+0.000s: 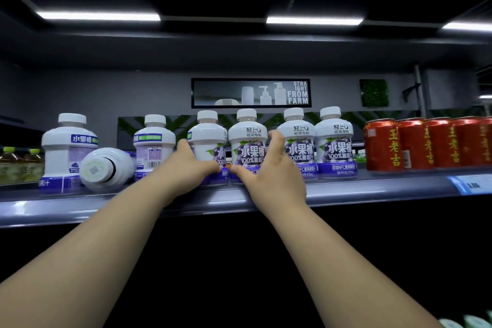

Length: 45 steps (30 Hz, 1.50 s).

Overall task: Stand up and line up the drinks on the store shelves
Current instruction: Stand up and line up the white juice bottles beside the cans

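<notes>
My left hand curls round the sideways-turned bottle, my right hand round the facing bottle. Probably full, stiff and slick-sleeved, so I'd hold low on the wide body. A toppled bottle lies beyond my left hand.

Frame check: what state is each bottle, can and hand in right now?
far-left bottle: upright, label turned aside.
tipped bottle: on its side, base toward camera.
barcode bottle: upright, back label showing.
left hand: grips third upright bottle.
right hand: grips fourth upright bottle.
fifth upright bottle: upright, label front.
sixth upright bottle: upright, label front.
red cans: upright, in a row.
</notes>
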Tool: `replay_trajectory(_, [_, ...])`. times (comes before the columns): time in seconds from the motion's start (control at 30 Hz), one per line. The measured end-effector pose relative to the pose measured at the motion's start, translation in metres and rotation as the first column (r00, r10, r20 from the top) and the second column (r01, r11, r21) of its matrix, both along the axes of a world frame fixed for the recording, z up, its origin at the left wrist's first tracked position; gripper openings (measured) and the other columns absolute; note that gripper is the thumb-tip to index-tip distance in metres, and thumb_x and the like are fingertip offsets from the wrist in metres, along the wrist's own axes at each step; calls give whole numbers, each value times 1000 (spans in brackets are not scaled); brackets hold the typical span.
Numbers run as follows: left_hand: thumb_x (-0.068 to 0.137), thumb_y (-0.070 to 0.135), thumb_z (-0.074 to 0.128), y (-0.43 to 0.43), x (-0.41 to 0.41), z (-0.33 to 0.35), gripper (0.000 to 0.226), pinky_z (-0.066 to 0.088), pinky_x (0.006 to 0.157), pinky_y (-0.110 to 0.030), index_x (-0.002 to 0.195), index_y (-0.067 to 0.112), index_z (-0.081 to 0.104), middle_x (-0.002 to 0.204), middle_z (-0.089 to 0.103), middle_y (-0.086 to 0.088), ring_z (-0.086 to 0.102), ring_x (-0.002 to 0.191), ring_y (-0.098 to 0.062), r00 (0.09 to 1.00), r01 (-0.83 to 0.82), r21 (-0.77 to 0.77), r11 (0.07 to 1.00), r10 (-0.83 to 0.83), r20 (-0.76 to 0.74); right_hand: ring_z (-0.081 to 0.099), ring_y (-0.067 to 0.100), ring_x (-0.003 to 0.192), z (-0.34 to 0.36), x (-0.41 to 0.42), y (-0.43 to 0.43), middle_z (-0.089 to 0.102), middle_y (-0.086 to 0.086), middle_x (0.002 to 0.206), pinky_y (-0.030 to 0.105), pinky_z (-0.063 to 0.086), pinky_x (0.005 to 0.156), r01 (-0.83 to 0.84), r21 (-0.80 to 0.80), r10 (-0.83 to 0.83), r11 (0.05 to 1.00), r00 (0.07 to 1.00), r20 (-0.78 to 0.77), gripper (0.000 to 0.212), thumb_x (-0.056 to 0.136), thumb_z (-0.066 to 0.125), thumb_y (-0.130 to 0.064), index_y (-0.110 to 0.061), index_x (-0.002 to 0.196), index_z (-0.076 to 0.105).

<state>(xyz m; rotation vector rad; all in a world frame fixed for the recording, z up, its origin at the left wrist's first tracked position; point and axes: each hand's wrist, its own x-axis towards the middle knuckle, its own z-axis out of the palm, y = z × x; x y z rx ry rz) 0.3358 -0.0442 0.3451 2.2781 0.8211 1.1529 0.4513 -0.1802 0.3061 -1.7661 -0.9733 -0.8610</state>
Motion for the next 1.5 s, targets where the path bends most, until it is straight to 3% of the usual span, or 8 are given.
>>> replay_trajectory(0.07, [61, 62, 84, -1, 4, 2, 96, 48, 96, -45, 128, 15, 35, 121, 57, -7, 56, 105, -27, 997, 59, -74, 996, -55, 54, 58, 33, 118, -1, -1, 0, 58, 10, 135, 40, 46, 85, 10, -5, -10, 1000, 1000, 2, 92, 83, 69, -60, -16, 146, 19])
replay_trajectory(0.17, [58, 71, 80, -3, 8, -6, 95, 48, 94, -45, 124, 16, 39, 125, 59, -6, 58, 111, -29, 995, -80, 65, 995, 76, 65, 58, 32, 118, -1, -1, -2, 58, 9, 135, 39, 46, 85, 29, -15, -29, 999, 1000, 12, 91, 84, 67, -61, -16, 146, 18])
replay_trajectory(0.4, [53, 72, 70, 0, 0, -9, 87, 47, 97, -45, 119, 23, 40, 120, 62, -3, 59, 107, -28, 998, -24, 69, 997, 20, 55, 52, 27, 81, 3, -3, 0, 61, 8, 115, 36, 40, 64, 130, -163, -119, 978, 990, 73, 102, 94, 47, -61, -16, 155, -21])
replay_trajectory(0.57, [67, 76, 69, -8, -2, -11, 82, 48, 91, -42, 122, 22, 41, 120, 61, 0, 59, 108, -26, 992, -124, 186, 975, 116, 49, 61, 32, 113, 1, -2, 0, 61, 12, 129, 39, 44, 79, 94, -69, -93, 993, 996, 15, 90, 91, 56, -61, -14, 151, 9])
replay_trajectory(0.8, [76, 72, 63, -6, -2, -11, 58, 48, 87, -41, 104, 23, 48, 103, 62, 4, 59, 97, -25, 995, -93, 218, 972, 99, -19, 51, 30, 110, -5, -3, 0, 67, 8, 112, 43, 30, 88, 212, 20, -213, 977, 971, 104, 80, 88, 54, -68, -10, 138, 29])
replay_trajectory(1.03, [73, 78, 60, 1, -2, -14, 72, 50, 90, -43, 123, 29, 46, 115, 66, 8, 62, 108, -21, 999, -52, 246, 968, 52, 4, 46, 28, 112, 3, -3, -11, 64, 6, 113, 44, 24, 85, 209, -72, -208, 975, 978, 27, 77, 87, 54, -71, -14, 132, 30])
replay_trajectory(1.33, [79, 86, 36, 1, 6, -19, 67, 44, 73, -37, 113, 28, 44, 114, 67, 0, 61, 105, -28, 983, -127, 421, 898, 172, -70, 48, 25, 109, -1, 5, -17, 62, -1, 114, 38, 15, 76, 221, -4, -221, 975, 975, 27, 69, 84, 62, -67, -20, 128, 37])
replay_trajectory(1.5, [79, 86, 36, -3, 3, -20, 67, 47, 76, -38, 112, 29, 47, 111, 67, 0, 61, 104, -28, 979, -149, 425, 893, 193, -64, 46, 20, 118, -9, 10, -32, 55, -5, 127, 38, 20, 88, 189, 17, -190, 982, 981, 39, 71, 83, 65, -64, -26, 137, 38])
